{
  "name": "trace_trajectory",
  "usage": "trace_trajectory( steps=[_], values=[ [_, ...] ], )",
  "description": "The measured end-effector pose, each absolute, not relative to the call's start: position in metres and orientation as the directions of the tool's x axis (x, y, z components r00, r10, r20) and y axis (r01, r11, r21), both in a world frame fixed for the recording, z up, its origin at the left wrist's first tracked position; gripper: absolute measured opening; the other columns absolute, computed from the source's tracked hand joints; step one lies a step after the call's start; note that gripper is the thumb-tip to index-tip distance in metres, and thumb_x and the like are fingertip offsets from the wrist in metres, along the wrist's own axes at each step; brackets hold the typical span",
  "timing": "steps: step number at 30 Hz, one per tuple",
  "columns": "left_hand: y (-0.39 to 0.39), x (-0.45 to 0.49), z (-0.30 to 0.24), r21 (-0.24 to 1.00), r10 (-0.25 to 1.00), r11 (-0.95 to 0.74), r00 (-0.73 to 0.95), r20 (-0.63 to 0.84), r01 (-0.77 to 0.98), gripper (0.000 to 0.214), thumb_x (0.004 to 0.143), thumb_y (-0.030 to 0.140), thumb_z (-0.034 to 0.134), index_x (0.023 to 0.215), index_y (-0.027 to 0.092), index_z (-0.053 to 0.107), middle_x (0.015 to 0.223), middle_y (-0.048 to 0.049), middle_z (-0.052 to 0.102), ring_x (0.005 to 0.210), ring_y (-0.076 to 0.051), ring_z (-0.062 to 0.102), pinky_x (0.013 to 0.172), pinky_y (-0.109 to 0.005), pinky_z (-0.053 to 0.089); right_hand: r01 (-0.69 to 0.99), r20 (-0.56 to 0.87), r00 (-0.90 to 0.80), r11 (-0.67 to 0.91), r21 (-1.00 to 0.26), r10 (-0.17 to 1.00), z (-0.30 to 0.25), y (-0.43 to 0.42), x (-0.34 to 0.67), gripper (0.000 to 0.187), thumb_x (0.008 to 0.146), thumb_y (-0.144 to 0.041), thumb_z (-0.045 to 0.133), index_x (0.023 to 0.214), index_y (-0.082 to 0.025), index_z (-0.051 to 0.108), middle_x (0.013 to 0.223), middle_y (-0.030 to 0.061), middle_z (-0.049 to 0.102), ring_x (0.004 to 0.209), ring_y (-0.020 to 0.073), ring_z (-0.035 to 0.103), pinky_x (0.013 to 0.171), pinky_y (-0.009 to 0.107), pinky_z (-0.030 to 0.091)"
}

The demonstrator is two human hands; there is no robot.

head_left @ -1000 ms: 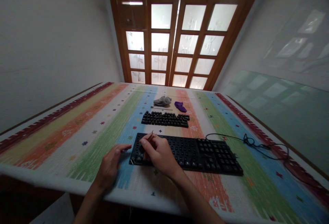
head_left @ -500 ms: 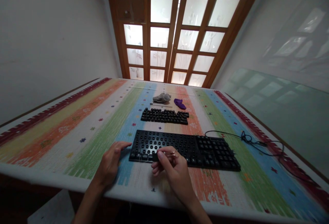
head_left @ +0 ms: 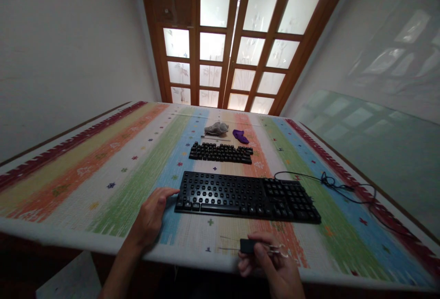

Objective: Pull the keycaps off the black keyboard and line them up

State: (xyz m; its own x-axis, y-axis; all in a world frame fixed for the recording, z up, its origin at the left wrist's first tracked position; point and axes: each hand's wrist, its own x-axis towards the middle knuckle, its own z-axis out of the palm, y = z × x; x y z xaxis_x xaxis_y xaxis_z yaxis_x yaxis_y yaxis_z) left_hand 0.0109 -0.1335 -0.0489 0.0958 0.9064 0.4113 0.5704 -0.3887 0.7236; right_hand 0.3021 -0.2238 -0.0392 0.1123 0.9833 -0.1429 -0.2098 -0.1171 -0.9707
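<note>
A black keyboard [head_left: 247, 197] with most of its keycaps off lies across the striped tablecloth [head_left: 103, 175]. My left hand [head_left: 151, 216] rests flat and open on the cloth, fingertips touching the keyboard's left end. My right hand [head_left: 271, 267] is near the table's front edge, pinched on a black keycap [head_left: 246, 245] and a thin wire puller tool [head_left: 277, 249]. Behind the keyboard, a neat block of removed black keycaps [head_left: 220, 152] is laid out.
A grey cloth [head_left: 216, 128], a thin stick and a purple cloth [head_left: 240, 136] lie at the back. The keyboard's black cable [head_left: 337, 188] loops off to the right. Wooden glazed doors [head_left: 227, 42] stand behind the table, and walls close in on both sides.
My right hand has lifted off the keyboard's lower left keys with a keycap in the tool and pulled back toward me, to the front edge. The left hand has stayed put.
</note>
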Motion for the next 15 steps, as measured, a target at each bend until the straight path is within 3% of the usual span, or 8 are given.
trace_trajectory(
  steps=[3, 8, 15],
  values=[
    [-0.134, 0.011, -0.05, 0.729, 0.907, -0.391, 0.103, 0.407, 0.562, 0.057, 0.103, 0.049, 0.021, 0.11, 0.019, 0.07, 0.11, -0.0102, 0.07, 0.106, -0.023, 0.063, 0.097, -0.039, 0.05, -0.076, -0.008, -0.085, -0.014, -0.997, 0.996, -0.018, -0.199, 0.303, 0.035, 0.084, -0.054, 0.069, 0.097, -0.021, 0.067, 0.074, 0.0098, 0.075, 0.064, 0.0245, 0.074, 0.062, 0.039, 0.062],
    [-0.134, 0.013, -0.047, 0.739, 0.916, -0.378, 0.106, 0.388, 0.557, 0.058, 0.103, 0.049, 0.021, 0.107, 0.018, 0.07, 0.107, -0.0105, 0.07, 0.101, -0.023, 0.064, 0.095, -0.04, 0.051, 0.11, 0.156, -0.278, 0.193, -0.975, 0.948, 0.008, -0.151, 0.271, 0.029, 0.09, -0.045, 0.064, 0.097, -0.017, 0.064, 0.068, 0.0039, 0.072, 0.062, 0.0185, 0.072, 0.061, 0.029, 0.057],
    [-0.134, 0.013, -0.047, 0.746, 0.923, -0.373, 0.134, 0.361, 0.552, 0.055, 0.103, 0.045, 0.021, 0.107, 0.018, 0.069, 0.105, -0.0106, 0.07, 0.1, -0.022, 0.064, 0.094, -0.039, 0.05, 0.362, 0.316, -0.448, 0.493, -0.791, 0.836, 0.007, -0.114, 0.229, 0.019, 0.094, -0.034, 0.061, 0.094, -0.016, 0.067, 0.07, 0.0033, 0.073, 0.064, 0.0158, 0.069, 0.062, 0.024, 0.048]
  ],
)
